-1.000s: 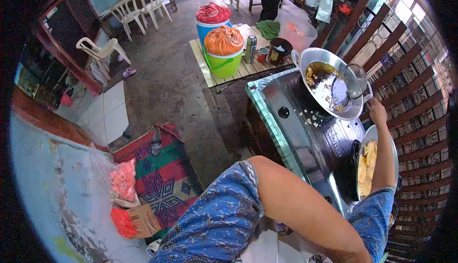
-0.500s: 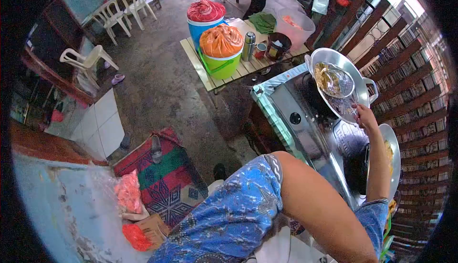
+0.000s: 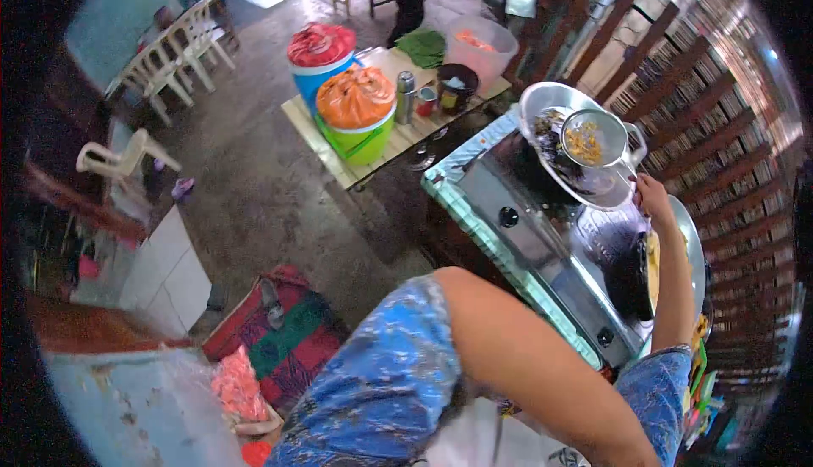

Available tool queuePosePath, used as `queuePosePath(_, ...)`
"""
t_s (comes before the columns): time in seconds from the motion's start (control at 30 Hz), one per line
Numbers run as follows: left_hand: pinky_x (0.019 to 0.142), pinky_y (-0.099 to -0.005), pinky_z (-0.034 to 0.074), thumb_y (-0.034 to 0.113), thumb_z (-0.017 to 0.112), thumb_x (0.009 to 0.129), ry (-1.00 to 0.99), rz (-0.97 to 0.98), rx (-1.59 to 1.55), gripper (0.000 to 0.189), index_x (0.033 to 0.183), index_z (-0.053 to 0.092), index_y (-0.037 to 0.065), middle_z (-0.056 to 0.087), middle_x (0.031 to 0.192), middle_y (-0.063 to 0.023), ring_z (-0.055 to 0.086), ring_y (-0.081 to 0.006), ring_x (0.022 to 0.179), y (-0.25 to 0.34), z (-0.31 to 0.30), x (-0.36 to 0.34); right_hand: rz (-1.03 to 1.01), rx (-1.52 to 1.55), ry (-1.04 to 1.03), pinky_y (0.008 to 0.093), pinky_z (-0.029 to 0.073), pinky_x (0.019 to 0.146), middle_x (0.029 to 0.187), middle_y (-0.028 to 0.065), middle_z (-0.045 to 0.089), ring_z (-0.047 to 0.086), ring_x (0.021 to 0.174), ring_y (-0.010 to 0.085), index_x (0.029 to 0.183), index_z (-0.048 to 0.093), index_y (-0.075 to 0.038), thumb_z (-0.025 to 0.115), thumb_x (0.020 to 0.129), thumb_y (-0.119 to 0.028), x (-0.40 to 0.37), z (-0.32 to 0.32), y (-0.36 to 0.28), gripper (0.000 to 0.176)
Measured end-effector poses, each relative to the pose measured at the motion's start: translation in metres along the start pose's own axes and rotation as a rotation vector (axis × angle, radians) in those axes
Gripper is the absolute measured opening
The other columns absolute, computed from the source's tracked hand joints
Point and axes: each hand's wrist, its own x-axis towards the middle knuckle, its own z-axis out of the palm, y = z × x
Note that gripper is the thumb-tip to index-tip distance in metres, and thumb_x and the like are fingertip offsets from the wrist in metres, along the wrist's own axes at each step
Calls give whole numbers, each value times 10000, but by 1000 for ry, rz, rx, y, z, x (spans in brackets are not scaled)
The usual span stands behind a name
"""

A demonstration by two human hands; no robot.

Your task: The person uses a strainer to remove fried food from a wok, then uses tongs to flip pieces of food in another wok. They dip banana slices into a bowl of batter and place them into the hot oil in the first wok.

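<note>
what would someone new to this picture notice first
Probably the bright lime-green bucket topped with a bulging orange covering, on the slatted table near the middle of the view. Just behind it is a blue bucket with a red covering. To the right, the person's right hand holds a strainer of golden bits over a big metal pan on the stove.

The mesh strainer (image 3: pixel 594 138) is held over the silver wok (image 3: pixel 532 105), handle (image 3: pixel 628 171) toward five o'clock. Golden bits (image 3: pixel 584 142) are caught inside.
</note>
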Motion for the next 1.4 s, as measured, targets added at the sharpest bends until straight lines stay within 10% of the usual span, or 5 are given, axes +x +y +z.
queuePosePath(0.17, 691, -261, 388, 16, 463, 691, 268, -307, 247, 179, 864, 503, 43, 480, 852, -70, 479, -164, 780, 32, -33, -46, -40, -573, 295, 456, 407, 641, 816, 206, 562, 518, 791, 389, 938, 532, -84, 388, 816, -206, -13, -50, -1, 224)
queuePosePath(0.37, 838, -306, 355, 69, 461, 765, 742, -689, 403, 165, 925, 446, 34, 469, 1046, -95, 434, -185, 1006, 67, -47, -145, 98, -842, 272, 449, 429, 655, 780, 172, 576, 552, 766, 348, 962, 498, -142, 372, 831, -257, -19, -60, -9, 214)
queuePosePath(0.57, 827, -261, 364, 28, 475, 775, 1617, -592, 634, 258, 1031, 470, 57, 495, 1073, -38, 460, -116, 933, 89, -3, -277, -272, -608, 62, 407, 430, 531, 690, 169, 567, 550, 588, 312, 816, 565, -26, 420, 790, -150, -9, -32, 40, 193)
queuePosePath(0.83, 577, -215, 393, 6, 454, 732, 2509, -357, 561, 207, 920, 477, 86, 485, 851, 3, 448, -82, 684, 34, 100, -432, 372, 381, -152, 214, 282, 341, 538, 4, 461, 402, 417, 66, 906, 572, -26, 454, 813, -160, -31, 26, -24, 201)
queuePosePath(1.4, 368, -303, 371, 57, 489, 706, 2780, -688, 383, 200, 905, 507, 70, 490, 626, -27, 463, -155, 482, -101, 243, -634, 225, 362, -37, 231, 320, 384, 547, 31, 501, 439, 441, 101, 923, 583, -41, 426, 820, -179, -3, 34, -38, 233)
